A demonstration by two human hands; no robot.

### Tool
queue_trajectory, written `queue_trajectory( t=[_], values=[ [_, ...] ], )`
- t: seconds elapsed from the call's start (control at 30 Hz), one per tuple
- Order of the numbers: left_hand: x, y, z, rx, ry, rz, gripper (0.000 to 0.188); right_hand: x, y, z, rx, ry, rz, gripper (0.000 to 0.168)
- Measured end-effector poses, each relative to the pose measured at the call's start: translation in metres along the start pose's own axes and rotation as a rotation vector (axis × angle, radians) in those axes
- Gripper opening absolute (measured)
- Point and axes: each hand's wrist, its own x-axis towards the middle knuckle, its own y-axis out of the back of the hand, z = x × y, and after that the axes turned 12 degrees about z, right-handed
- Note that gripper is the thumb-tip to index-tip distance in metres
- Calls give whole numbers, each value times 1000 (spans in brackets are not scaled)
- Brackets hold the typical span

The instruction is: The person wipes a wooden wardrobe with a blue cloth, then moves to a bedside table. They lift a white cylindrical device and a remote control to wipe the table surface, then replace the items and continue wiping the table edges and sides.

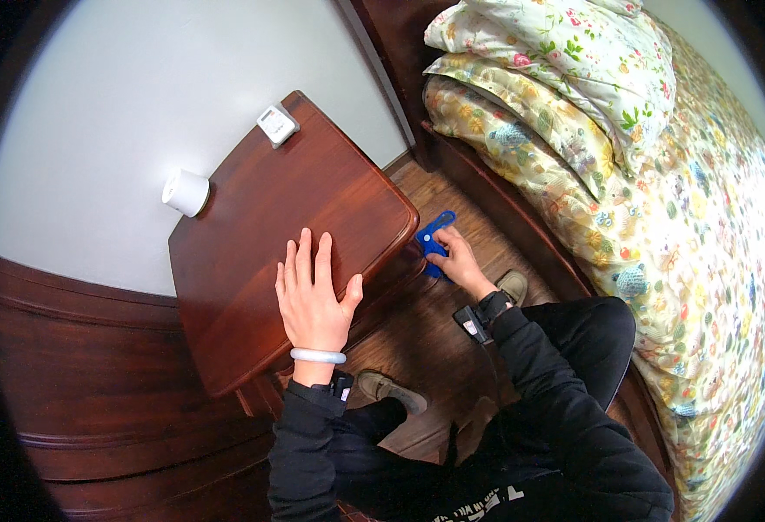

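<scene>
My left hand, with a pale bangle at the wrist, lies over the near part of a dark red wooden nightstand, palm down and fingers spread. Beyond the nightstand's right corner, my right hand grips a blue cloth with a loop and a white snap. Part of the cloth is hidden by my fingers and the nightstand's side. A white roll or cup and a small white device with a display stand at the back edge of the nightstand, by the wall.
A bed with a floral cover and stacked floral pillows is on the right, edged by a dark wooden frame. Dark wooden furniture stands at the lower left. My shoes are on the wooden floor.
</scene>
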Motion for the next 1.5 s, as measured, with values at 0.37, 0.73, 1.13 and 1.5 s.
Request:
queue_trajectory(
  t=[0.37,0.73,1.13,1.5],
  values=[
    [-1,-3,0,9,-6,-6,58,-7,3,-15,-148,-244,63,25],
    [-3,0,-2,12,-7,-1,57,-26,-22,-39,-26,-164,320,26],
    [-19,-6,-23,-318,43,161,41,-52,-68,-146,56,-65,489,22],
    [-65,31,-24,-965,501,459,18,-99,-118,-167,0,40,-35,25]
  ],
)
